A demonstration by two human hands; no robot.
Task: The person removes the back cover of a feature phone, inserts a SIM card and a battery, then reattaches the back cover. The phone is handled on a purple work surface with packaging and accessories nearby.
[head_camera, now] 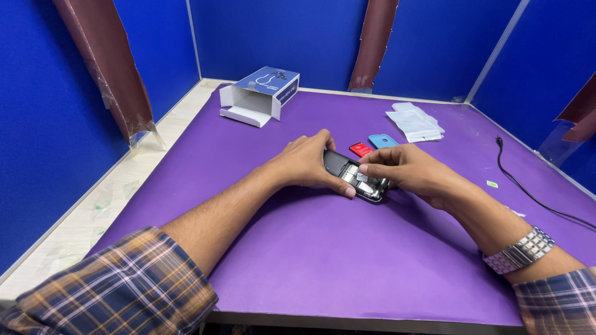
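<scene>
Gripping slim black phone (356, 176), left hand (307, 162) fingers clamped; right hand (406, 172) fingers pinch small card (362, 177).

One view only is being supplied, from a camera worn on the head. It is being aimed forward and steeply downward over a purple-covered table (323, 260), from the near edge toward the far blue partition walls (279, 31). Both forearms are being taken in from the bottom corners, converging at mid-frame, so the centre of the table is being seen at close range, within arm's reach. The far corner, where an open white and blue cardboard box (261, 96) is lying, is being seen farther off. No second view is being offered, so nothing is being shared.
</scene>
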